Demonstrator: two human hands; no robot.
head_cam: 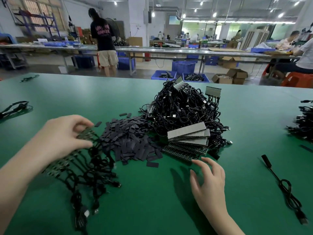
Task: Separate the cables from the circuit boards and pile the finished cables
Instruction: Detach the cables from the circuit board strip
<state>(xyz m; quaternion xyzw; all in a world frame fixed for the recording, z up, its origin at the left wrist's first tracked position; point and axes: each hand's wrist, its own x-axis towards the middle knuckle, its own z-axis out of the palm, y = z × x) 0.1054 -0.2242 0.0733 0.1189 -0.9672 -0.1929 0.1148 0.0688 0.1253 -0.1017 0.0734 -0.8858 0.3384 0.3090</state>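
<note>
Bottom of the frame, both hands are out over the green matte surface [152,200]. The left hand [62,138], lower left, has its grip pinched on a strip of circuit board with black cables hanging off it [84,167]; the cables fan down toward the bottom edge, all a bit blurry. The right hand [208,180], lower centre-right, has its grip apart and holds nothing, fingertips just beside a fanned stack of grey-and-black circuit board strips [188,139].

Behind that stack, centre frame, is a big tangled heap of black cables still on their boards [179,106]. Left of it, touching, is a pile of small flat dark sleeve pieces [130,141]. A single black cable with a plug end [284,185] lies alone lower right.

Containers: on the floor past the surface, two open blue plastic bins [163,76] hold dark parts, too small to tell what. Cardboard boxes [230,76] sit right of them.
</note>
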